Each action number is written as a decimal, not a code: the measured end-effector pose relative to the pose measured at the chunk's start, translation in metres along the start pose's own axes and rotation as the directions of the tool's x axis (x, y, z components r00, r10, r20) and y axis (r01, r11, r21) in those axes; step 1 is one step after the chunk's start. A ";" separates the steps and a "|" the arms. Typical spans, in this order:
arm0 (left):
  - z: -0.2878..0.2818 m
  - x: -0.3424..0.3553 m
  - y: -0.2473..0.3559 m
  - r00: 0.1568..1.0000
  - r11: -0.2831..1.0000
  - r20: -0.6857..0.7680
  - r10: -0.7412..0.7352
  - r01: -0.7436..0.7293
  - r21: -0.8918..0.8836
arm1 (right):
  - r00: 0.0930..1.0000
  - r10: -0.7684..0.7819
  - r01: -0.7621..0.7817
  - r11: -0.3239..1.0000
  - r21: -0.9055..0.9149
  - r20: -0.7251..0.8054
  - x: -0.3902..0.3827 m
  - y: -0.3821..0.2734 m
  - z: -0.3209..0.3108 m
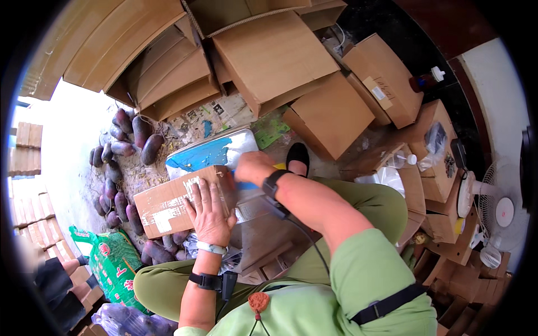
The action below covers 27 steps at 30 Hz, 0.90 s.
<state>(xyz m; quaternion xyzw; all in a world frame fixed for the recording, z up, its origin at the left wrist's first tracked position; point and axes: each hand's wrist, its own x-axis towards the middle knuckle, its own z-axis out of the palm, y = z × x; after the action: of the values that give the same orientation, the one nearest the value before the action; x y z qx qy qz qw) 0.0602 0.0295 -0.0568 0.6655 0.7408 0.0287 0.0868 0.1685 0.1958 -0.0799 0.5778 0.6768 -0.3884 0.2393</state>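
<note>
My left hand [208, 210] lies flat on a closed brown cardboard box [158, 208], fingers stretched out across its top. The box has dark print, a white label and a shiny strip near its right end. At that right end is my right hand [252, 168], closed and blurred by motion. A bit of blue shows below it and a bit of yellow beside it; what it holds is not clear. Just beyond the box is a worn blue and white flat surface [210, 154]. Dark purple elongated tubers [142, 131] lie on the floor to the left.
Large cardboard boxes [274, 53] stand ahead, more [386, 78] to the right. A green printed sack [112, 263] and a full purplish plastic bag [131, 322] are at lower left, near another person's dark clothing [56, 291]. A white fan [501, 207] stands far right.
</note>
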 end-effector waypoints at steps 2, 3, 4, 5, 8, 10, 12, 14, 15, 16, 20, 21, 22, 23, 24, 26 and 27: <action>0.001 0.000 -0.001 1.000 1.000 -0.006 -0.003 0.003 0.005 | 0.999 0.044 -0.043 0.998 -0.051 0.029 -0.010 -0.016 -0.014; 0.001 0.000 -0.001 1.000 1.000 -0.008 0.001 -0.001 0.009 | 0.998 0.058 -0.056 0.997 -0.060 0.027 -0.013 -0.021 -0.018; 0.001 0.000 0.001 1.000 1.000 -0.010 0.005 -0.005 0.014 | 0.996 0.036 -0.035 0.999 0.017 -0.082 -0.005 -0.019 -0.003; 0.000 0.002 0.000 1.000 1.000 -0.013 0.010 -0.009 0.018 | 0.983 0.032 -0.049 0.995 -0.092 -0.179 0.008 -0.026 0.026; -0.004 0.000 0.002 1.000 1.000 0.008 -0.006 0.006 0.017 | 0.993 -0.106 0.093 0.977 -0.193 -0.055 0.008 -0.026 0.028; 0.001 0.002 0.000 0.999 1.000 -0.030 0.013 -0.013 -0.003 | 0.987 -0.135 0.128 0.989 -0.076 -0.092 0.006 -0.006 0.016; 0.003 -0.003 -0.005 0.999 1.000 -0.044 -0.011 0.011 -0.016 | 0.974 -0.214 0.208 0.974 -0.087 -0.068 -0.036 0.014 -0.021; 0.001 -0.004 -0.004 0.998 1.000 -0.065 -0.007 0.005 -0.031 | 0.986 -0.114 0.110 0.993 -0.038 -0.119 -0.041 0.048 -0.042; 0.002 -0.005 -0.005 0.998 0.999 -0.069 -0.012 0.009 -0.037 | 0.981 -0.039 0.025 0.997 -0.070 -0.193 -0.055 0.061 -0.061; 0.002 -0.003 -0.002 0.997 0.999 -0.074 0.007 -0.010 -0.041 | 0.972 -0.023 0.039 0.997 0.066 -0.236 -0.031 0.108 -0.064; -0.001 -0.002 -0.004 0.998 0.999 -0.066 0.001 -0.004 -0.041 | 0.824 0.267 -0.317 0.948 -0.016 -0.499 -0.033 0.181 -0.104; -0.002 -0.003 -0.005 0.998 0.999 -0.057 -0.008 0.006 -0.041 | 0.782 0.342 -0.401 0.916 0.000 -0.522 -0.029 0.193 -0.106; -0.003 -0.002 -0.005 0.998 0.999 -0.055 -0.001 -0.002 -0.044 | 0.749 0.408 -0.449 0.892 0.054 -0.521 -0.010 0.220 -0.104; -0.002 -0.004 -0.006 0.999 0.999 -0.051 -0.006 0.003 -0.045 | 0.695 0.414 -0.418 0.898 0.138 -0.588 -0.001 0.233 -0.092; -0.001 0.000 -0.004 0.999 0.998 -0.052 0.007 -0.010 -0.054 | 0.692 0.429 -0.446 0.887 0.123 -0.580 0.018 0.265 -0.082; -0.002 0.001 -0.005 0.998 0.998 -0.065 -0.004 -0.001 -0.070 | 0.646 0.414 -0.506 0.861 0.047 -0.641 0.038 0.276 -0.063; -0.002 -0.003 -0.006 0.998 0.997 -0.060 -0.012 0.007 -0.074 | 0.618 0.401 -0.549 0.836 -0.006 -0.676 0.032 0.264 -0.056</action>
<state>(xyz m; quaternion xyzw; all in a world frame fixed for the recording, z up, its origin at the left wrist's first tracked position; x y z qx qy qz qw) 0.0539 0.0260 -0.0554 0.6572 0.7446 0.0756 0.0892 0.4243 0.2681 -0.1375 0.8052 0.5752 -0.0105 0.1441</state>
